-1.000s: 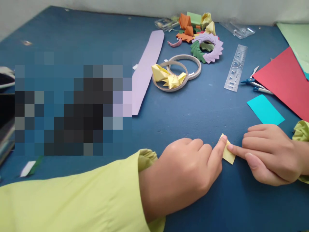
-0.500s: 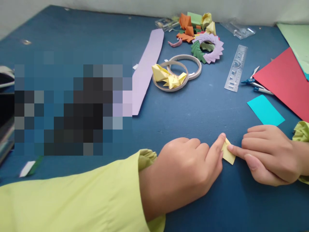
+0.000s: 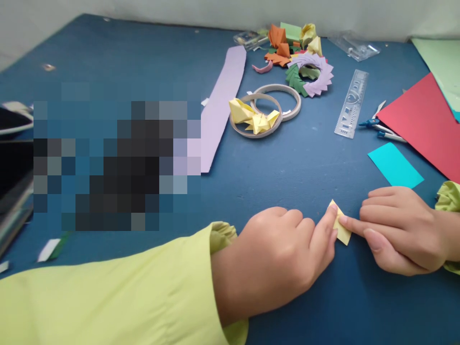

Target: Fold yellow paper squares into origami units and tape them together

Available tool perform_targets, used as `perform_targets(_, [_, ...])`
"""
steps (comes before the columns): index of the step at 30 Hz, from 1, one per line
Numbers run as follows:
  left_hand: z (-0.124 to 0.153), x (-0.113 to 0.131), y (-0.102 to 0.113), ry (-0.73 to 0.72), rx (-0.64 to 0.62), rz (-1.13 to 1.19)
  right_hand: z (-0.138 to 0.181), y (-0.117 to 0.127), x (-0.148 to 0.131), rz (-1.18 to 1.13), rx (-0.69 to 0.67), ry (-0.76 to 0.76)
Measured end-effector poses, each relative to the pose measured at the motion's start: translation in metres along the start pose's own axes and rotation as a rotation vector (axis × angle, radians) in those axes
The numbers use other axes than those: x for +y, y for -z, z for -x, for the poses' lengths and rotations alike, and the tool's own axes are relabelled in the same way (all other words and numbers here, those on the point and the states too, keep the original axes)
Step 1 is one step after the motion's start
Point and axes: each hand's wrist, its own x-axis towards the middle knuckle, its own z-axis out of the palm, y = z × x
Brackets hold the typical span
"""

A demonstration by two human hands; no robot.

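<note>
A small folded piece of yellow paper (image 3: 344, 235) lies on the blue table between my two hands. My left hand (image 3: 283, 254) has its index fingertip pressed on the paper's upper part and the thumb at its left edge; the other fingers are curled in. From the right, my right hand (image 3: 402, 230) pins the paper with the tip of its index finger. Its other fingers are bent and held together, with the thumb tucked below. A turquoise paper rectangle (image 3: 395, 165) lies just beyond my right hand.
Yellow folded pieces (image 3: 260, 120) sit by two tape rolls (image 3: 295, 112). Behind are a purple-green paper ring (image 3: 323, 79) and orange folded pieces (image 3: 276, 36). A purple strip (image 3: 223, 105), clear ruler (image 3: 351, 105), compass (image 3: 370, 123) and red sheet (image 3: 427, 120) lie around. A patch at left is pixelated.
My left index fingertip has slid slightly down the yellow paper, baring its top corner. My right hand stays in place. The view has shifted a little.
</note>
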Motion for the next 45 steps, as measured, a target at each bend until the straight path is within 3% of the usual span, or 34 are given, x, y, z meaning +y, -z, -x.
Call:
perform_targets(9, [-0.0023, 0.0014, 0.0005, -0.019, 0.004, -0.045, 0.0001, 0.001, 0.003, 0.14, 0.02, -0.107])
perform_targets(15, [-0.0005, 0.002, 0.0006, -0.017, 0.008, -0.061, 0.0016, -0.0016, 0.0028, 0.162, -0.002, 0.014])
perform_targets(21, [-0.0019, 0.0018, 0.0014, -0.032, -0.035, -0.053, 0.0033, 0.0042, -0.0002, 0.033, -0.045, 0.027])
perform_targets(26, [-0.0012, 0.0012, -0.0004, -0.039, 0.004, -0.027, 0.0008, 0.0069, 0.0012, -0.047, -0.061, 0.022])
perform_targets(32, [-0.0006, -0.0004, 0.0014, -0.151, 0.02, 0.061, 0.0022, 0.0045, -0.0002, -0.056, -0.028, 0.023])
perform_targets(45, [0.0031, -0.001, -0.0007, -0.148, 0.001, 0.066, 0.0001, 0.0026, -0.0022, -0.036, -0.026, -0.004])
